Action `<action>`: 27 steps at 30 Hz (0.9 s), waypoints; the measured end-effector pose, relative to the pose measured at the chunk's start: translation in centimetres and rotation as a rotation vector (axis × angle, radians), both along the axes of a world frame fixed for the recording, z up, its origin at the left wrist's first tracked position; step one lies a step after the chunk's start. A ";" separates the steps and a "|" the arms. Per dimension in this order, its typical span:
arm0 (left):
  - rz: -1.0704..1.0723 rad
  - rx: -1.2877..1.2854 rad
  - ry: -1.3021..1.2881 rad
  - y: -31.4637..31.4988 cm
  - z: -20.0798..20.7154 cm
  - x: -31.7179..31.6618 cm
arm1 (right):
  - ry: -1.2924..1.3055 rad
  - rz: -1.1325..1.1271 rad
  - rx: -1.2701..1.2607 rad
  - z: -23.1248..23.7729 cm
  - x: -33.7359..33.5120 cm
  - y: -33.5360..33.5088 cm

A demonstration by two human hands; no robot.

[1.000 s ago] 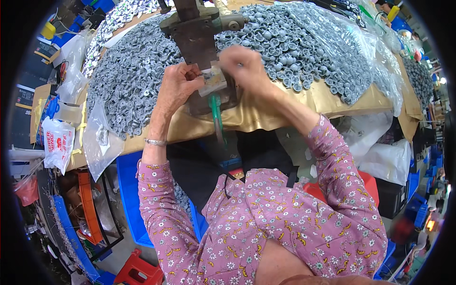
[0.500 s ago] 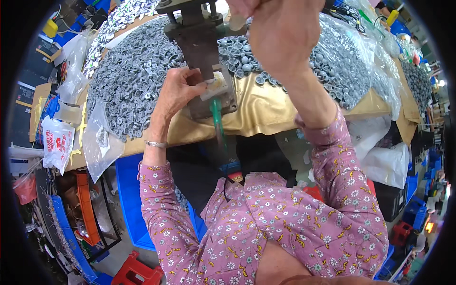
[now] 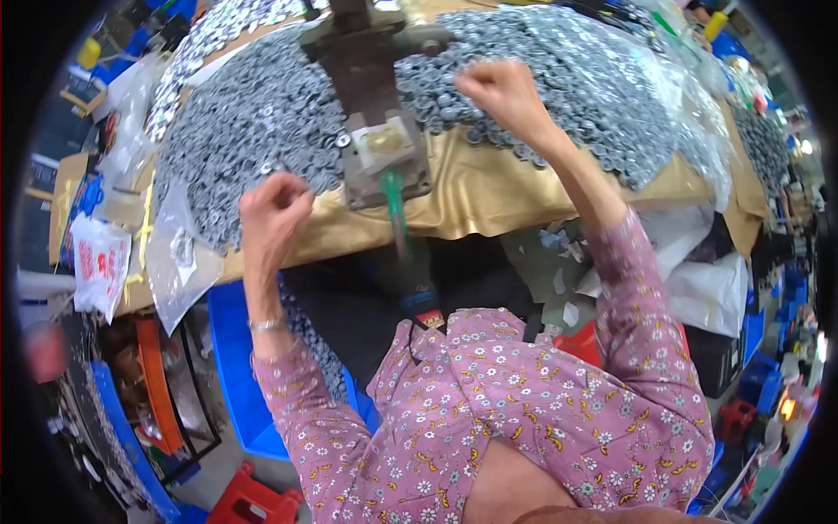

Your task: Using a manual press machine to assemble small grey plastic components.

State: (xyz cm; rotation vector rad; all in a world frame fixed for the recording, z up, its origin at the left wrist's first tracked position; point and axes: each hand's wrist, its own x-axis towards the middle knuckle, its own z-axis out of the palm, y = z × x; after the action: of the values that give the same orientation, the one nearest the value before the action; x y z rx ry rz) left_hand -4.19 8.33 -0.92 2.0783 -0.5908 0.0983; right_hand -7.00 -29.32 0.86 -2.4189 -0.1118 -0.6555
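Note:
A dark metal bench press (image 3: 365,83) stands at the far middle, with a pale block (image 3: 384,147) on its base and a green-handled piece (image 3: 393,196) pointing toward me. Left of the base, my left hand (image 3: 272,217) hovers at the table's near edge, fingers curled; whatever it may hold is hidden. My right hand (image 3: 504,94) is closed above the small grey round parts (image 3: 602,122) heaped right of the press. I cannot make out anything in its fingers. More grey parts (image 3: 253,122) are heaped on the left.
Gold-coloured sheeting (image 3: 463,188) covers the table's near edge. A clear plastic bag (image 3: 179,258) hangs at the left edge, by a white printed bag (image 3: 100,262). Below sits a blue bin (image 3: 236,375) near a red stool (image 3: 253,498). White bags (image 3: 707,293) lie on the right.
My left hand has left the pale block and moved left and nearer me. My right hand has come down from the top of the press to above the right-hand heap.

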 end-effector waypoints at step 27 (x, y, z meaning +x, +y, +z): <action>0.266 0.105 0.068 -4.5 -4.9 -0.1 | 0.068 0.113 0.451 -2.7 -2.8 4.3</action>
State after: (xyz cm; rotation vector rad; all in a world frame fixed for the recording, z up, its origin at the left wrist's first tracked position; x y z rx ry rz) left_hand -4.27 3.79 -5.82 2.2449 -0.2806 0.1518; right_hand -9.82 -25.07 -1.85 -1.9825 -0.0633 -0.4851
